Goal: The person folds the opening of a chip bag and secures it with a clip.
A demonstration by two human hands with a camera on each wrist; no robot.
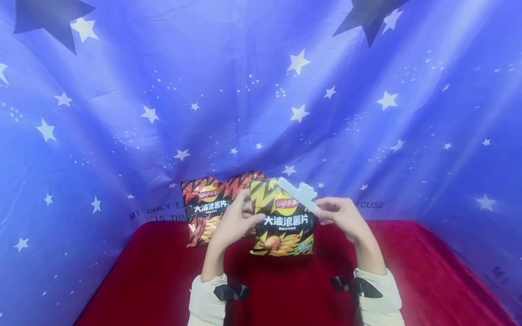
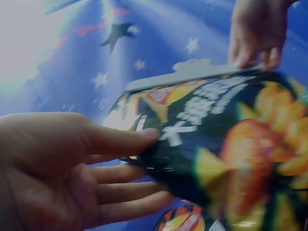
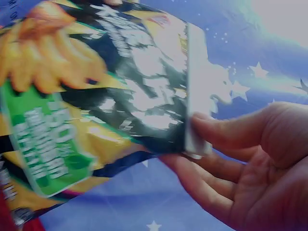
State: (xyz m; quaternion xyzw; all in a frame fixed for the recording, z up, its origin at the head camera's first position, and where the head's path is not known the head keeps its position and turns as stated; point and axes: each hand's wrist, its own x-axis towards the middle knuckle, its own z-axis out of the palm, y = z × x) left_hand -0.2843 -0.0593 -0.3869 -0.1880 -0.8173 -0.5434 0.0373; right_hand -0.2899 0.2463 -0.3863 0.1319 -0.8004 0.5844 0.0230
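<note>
A yellow and black bag of potato chips is held up above the red cloth. A pale bag clip with a cloud-shaped edge lies slanted across its top right corner. My left hand pinches the bag's left edge, thumb on the front and fingers behind. With thumb and fingers, my right hand grips the lower end of the clip at the bag's right edge. In the right wrist view the clip runs along the bag's top edge, with the right thumb pressed on it.
Behind my left hand stand two red and black chip bags, one at the left and another partly hidden. A red cloth covers the table. A blue curtain printed with stars hangs behind and at the sides.
</note>
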